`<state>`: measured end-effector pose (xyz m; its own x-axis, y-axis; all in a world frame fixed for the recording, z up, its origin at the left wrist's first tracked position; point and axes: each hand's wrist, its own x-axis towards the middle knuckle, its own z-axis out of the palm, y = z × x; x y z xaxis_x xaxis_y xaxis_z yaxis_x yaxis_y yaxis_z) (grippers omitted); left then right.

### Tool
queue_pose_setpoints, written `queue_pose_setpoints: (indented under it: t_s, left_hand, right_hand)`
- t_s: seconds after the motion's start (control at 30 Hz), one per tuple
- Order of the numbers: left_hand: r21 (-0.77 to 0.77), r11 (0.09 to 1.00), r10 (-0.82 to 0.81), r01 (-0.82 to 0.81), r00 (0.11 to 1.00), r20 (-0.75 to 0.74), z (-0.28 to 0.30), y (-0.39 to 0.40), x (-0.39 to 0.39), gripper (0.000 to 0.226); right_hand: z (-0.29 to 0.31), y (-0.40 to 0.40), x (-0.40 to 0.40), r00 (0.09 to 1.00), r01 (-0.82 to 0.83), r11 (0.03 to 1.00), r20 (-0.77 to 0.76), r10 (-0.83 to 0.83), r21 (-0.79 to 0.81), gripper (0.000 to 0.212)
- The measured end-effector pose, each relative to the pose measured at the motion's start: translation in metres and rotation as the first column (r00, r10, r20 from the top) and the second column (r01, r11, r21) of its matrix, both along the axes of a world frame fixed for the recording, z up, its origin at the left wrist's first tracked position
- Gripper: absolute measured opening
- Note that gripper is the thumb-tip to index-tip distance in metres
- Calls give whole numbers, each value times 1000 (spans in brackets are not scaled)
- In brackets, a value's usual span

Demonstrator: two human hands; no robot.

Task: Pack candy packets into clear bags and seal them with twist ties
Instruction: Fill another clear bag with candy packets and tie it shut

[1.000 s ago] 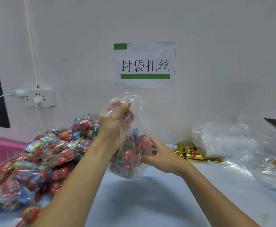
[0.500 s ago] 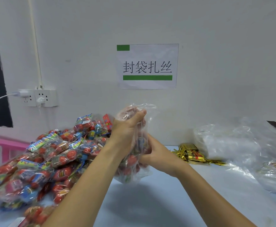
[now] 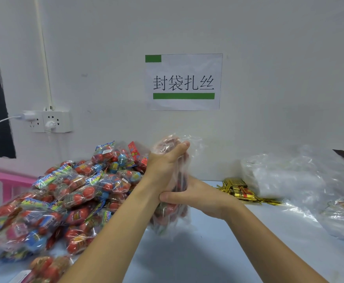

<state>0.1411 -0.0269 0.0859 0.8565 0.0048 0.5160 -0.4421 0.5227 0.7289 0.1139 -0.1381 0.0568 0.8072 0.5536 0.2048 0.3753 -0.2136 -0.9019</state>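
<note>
A clear bag [image 3: 168, 217] filled with red candy packets stands upright above the light blue table [image 3: 197, 252]. My left hand [image 3: 165, 166] grips the bag's gathered neck near the top, thumb raised. My right hand [image 3: 199, 198] wraps around the bag's middle from the right, fingers curled across its front. The bag's lower end bulges below both hands. Gold twist ties [image 3: 240, 190] lie in a heap on the table to the right of my hands.
A large pile of candy packets [image 3: 65, 193] covers the left of the table. Empty clear bags [image 3: 293, 176] lie at the right. A pink crate [image 3: 1, 180] stands far left. The wall carries a paper sign [image 3: 184, 81] and a power socket [image 3: 48, 121].
The bag has come down and closer to the table. My right hand has moved from the bag's side to wrap around its middle, squeezing the bag narrower.
</note>
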Motion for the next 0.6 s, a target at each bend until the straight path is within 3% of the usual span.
queue_pose_setpoints:
  t_s: [0.1,0.3,0.6]
  left_hand:
    - [49,993,-104,104,994,13,-1,0,-3,22]
    - [378,914,-174,147,984,36,5,10,-15,17]
    - [269,946,-197,179,980,40,-7,-17,-17,19]
  right_hand:
    - [3,-6,-1,1000,-26,999,-8,26,-21,35]
    - [-2,-15,3,995,96,989,-3,-97,-117,36]
    - [-2,-19,3,992,124,986,-14,-126,-116,29]
